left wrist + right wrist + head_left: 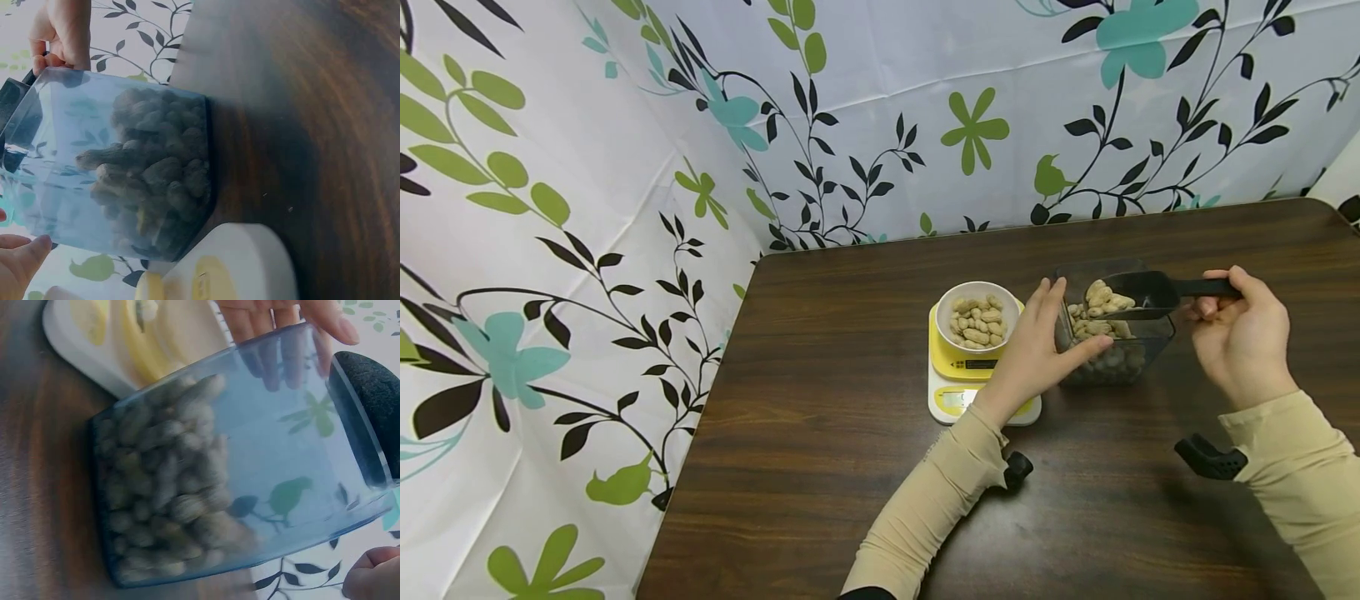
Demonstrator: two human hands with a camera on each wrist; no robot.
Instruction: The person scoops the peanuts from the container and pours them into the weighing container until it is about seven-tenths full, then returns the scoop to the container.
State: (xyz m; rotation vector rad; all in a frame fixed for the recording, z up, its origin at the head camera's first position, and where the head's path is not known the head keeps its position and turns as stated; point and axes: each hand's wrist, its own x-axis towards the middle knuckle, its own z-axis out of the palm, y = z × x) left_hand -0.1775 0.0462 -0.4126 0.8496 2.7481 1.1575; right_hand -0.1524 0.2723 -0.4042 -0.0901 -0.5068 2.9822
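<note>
In the head view, my right hand (1243,337) grips the handle of a black scoop (1153,292). The scoop lies level over the mouth of a clear, bluish container (1157,342), with several peanuts (1101,296) at its front end. More unshelled peanuts (156,169) fill roughly the lower half of the container. My left hand (1033,346) rests against the container's left side near the rim, fingers straight and thumb stretched across the near corner. Left of it, a white bowl (943,312) of peanuts stands on a yellow and white kitchen scale (940,392).
The dark wooden table (820,433) reaches to the left and toward the front. Behind and to the left hangs a white curtain (880,100) with leaf and bird prints. The scale stands close beside the container, under my left wrist.
</note>
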